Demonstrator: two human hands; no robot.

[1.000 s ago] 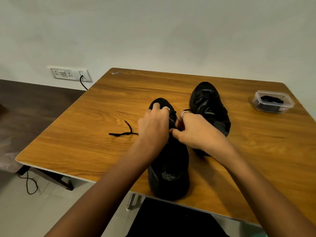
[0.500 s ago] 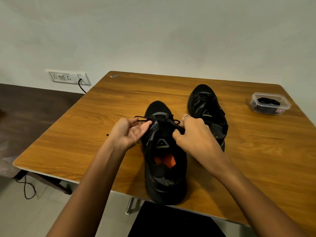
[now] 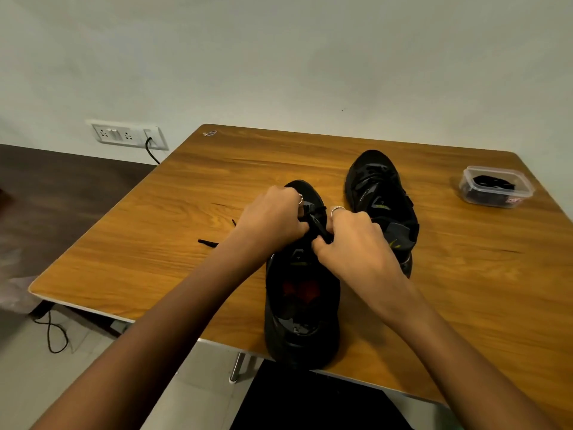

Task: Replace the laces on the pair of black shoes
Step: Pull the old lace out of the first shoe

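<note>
Half a second ago the left hand (image 3: 273, 218) lay open beside the near shoe (image 3: 302, 293) — now both hands pinch its lace (image 3: 316, 220); right hand (image 3: 353, 243) stayed gripping. Lacing resumes, probably.

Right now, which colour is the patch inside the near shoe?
Red-orange patch inside the near shoe, head view.

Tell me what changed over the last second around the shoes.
The left hand, open beside the near black shoe half a second ago, has closed back onto the black lace at its eyelets. The right hand kept pinching there. The far black shoe, clear plastic box and wooden table stayed put.
</note>
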